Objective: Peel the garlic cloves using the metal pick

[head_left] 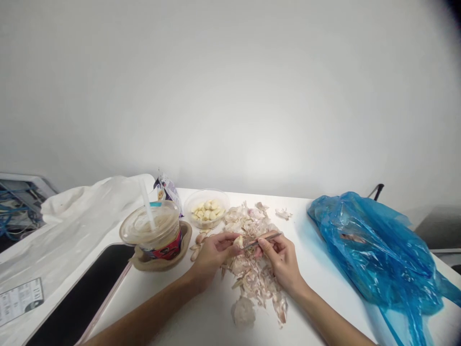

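Between the thumb and fingers of my left hand is a pale garlic clove. My right hand grips a thin knife, its narrow metal end pointing left at the clove. Papery garlic skins lie heaped under and around both hands. Behind my left hand, peeled cloves sit in a clear round plastic bowl. Several unpeeled cloves rest on the white table just left of my left hand.
A lidded drink cup with a straw stands in a brown cardboard holder. Nearer left lie a dark-screened tablet and a white plastic bag. A purple-and-white packet stands behind the cup. At right is a crumpled blue plastic bag.
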Tool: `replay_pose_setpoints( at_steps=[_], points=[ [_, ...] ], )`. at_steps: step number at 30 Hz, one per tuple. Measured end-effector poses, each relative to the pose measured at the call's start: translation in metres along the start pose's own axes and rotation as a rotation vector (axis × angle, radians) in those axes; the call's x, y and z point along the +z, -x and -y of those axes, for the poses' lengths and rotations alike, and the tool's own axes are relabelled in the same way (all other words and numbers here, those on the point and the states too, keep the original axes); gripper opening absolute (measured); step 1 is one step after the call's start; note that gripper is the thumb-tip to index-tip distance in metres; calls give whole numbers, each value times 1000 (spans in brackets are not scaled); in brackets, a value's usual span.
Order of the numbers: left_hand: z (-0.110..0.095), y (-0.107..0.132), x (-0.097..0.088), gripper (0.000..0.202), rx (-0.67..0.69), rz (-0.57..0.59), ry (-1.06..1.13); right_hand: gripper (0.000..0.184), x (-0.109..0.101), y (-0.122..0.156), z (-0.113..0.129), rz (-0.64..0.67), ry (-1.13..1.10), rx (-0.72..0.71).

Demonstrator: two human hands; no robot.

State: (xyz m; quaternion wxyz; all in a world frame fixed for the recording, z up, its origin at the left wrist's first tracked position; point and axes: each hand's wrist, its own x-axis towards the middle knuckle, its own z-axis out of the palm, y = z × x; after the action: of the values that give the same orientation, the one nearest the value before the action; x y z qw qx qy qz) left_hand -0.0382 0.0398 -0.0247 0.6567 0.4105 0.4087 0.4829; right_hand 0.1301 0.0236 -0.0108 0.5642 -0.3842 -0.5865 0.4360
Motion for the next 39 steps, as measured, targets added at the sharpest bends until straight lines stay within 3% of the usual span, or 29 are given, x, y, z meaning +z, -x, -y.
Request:
replay_pose_setpoints(
  at_steps=[39],
  points=[
    [-6,5,6,25,-66,-7,42,13,2,1,1,22,30,-10]
  ],
)
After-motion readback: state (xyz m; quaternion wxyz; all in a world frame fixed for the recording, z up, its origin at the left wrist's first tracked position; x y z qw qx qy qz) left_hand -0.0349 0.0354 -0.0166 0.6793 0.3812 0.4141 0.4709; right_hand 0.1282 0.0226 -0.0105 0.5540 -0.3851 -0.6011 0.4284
